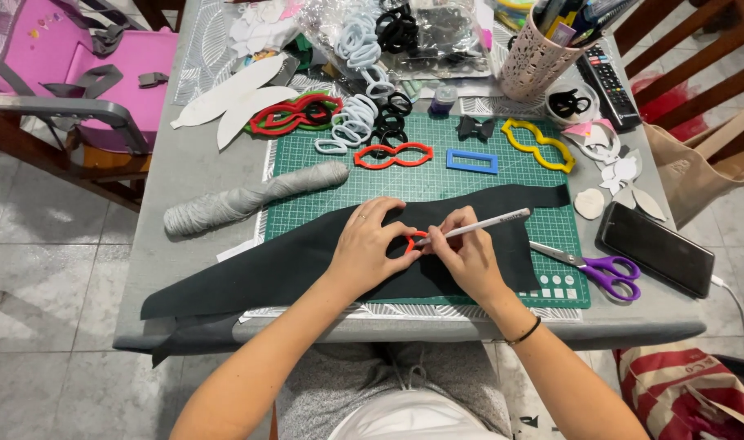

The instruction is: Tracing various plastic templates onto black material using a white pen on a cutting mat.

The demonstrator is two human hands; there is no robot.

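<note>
Left fingers [386, 231]: curled and pressed down on a small red template [413, 241], pinning it flat against the black felt [307, 257].
Right fingers [447, 244]: closed around a white pencil [476, 226] in a writing grip; the tip meets the template's right edge.
Left hand [369, 244]: comes in from the lower left and covers most of the template.
Right hand [468, 259]: comes in from the lower right, just beside the left hand.
Key relation: the template lies between the two hands, directly under the left fingers and just left of the pencil tip. The pencil's long axis runs from that tip up and to the right.
Black felt: a long strip lying across the green cutting mat [437, 175], its long axis running left to right, the left end hanging past the mat.
Purple scissors [600, 269]: on the mat, right of the right hand, apart from it.
Further out: red [393, 155], blue [472, 160] and yellow [540, 145] templates above the felt; a black phone [655, 248] at the right edge of the tabletop [184, 167].
</note>
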